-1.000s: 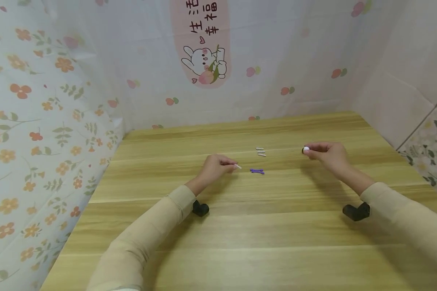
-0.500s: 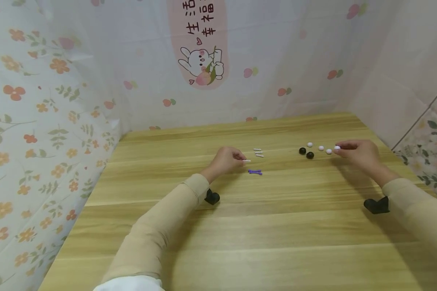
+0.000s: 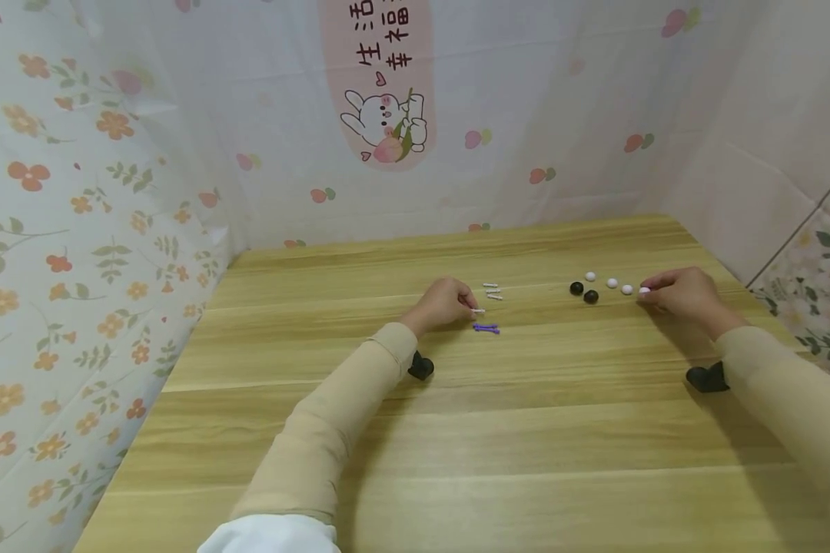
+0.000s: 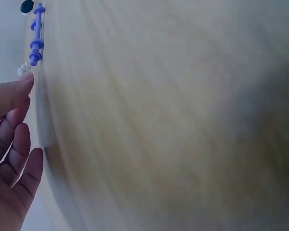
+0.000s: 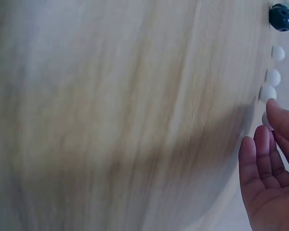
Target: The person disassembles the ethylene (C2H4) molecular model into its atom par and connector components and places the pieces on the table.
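My left hand (image 3: 446,301) pinches a small white stick (image 3: 479,310) between thumb and fingertips, low over the table. In the left wrist view the stick's knobbly white tip (image 4: 24,69) shows above the thumb. Just in front of the left hand lie purple sticks (image 3: 486,328) with ringed ends, and beyond it several white sticks (image 3: 491,291). At right, my right hand (image 3: 685,296) pinches a small rounded white piece (image 3: 644,291) at the table top, partly hidden by the thumb in the right wrist view. Beside it stand other white pieces (image 3: 626,289) in a slanting row.
Two glossy black balls (image 3: 591,296) sit left of the white row. Black wrist mounts (image 3: 422,367) hang under both forearms. The wood-grain table (image 3: 526,430) ends at a patterned cloth wall (image 3: 512,192) behind, with more cloth at both sides.
My right hand has moved right with a white piece and lowered it to the row's end; the black balls and other white pieces came into sight. The left hand has moved right with its white stick.
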Demonstrator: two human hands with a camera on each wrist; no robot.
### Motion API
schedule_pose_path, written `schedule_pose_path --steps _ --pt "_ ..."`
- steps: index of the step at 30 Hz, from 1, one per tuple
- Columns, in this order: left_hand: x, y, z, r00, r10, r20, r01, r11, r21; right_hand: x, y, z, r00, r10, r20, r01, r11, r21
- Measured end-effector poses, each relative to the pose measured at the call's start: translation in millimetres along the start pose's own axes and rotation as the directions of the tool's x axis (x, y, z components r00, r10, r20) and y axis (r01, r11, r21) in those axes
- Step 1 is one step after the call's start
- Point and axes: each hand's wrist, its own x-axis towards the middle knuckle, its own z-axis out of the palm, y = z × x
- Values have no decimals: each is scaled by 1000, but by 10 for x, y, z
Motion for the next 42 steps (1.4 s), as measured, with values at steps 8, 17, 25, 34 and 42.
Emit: schedule_pose_path --steps 8,17,25,34,42 --pt "55 -49 70 999 -38 -28 38 999 -20 32 -14 54 999 10 45 -8 999 -32" --pt "148 -9 111 995 -65 -69 66 998 5 47 11 74 1000 13 24 -12 999 -30" --pt "217 53 138 991 -94 -98 99 994 42 50 8 106 1000 12 27 -12 1000 -19" --pt "268 49 151 989 -98 -107 103 994 36 73 47 107 1000 17 23 -17 1000 -3" --pt "291 33 160 989 -105 -104 108 994 24 90 89 110 999 14 37 -13 1000 -8"
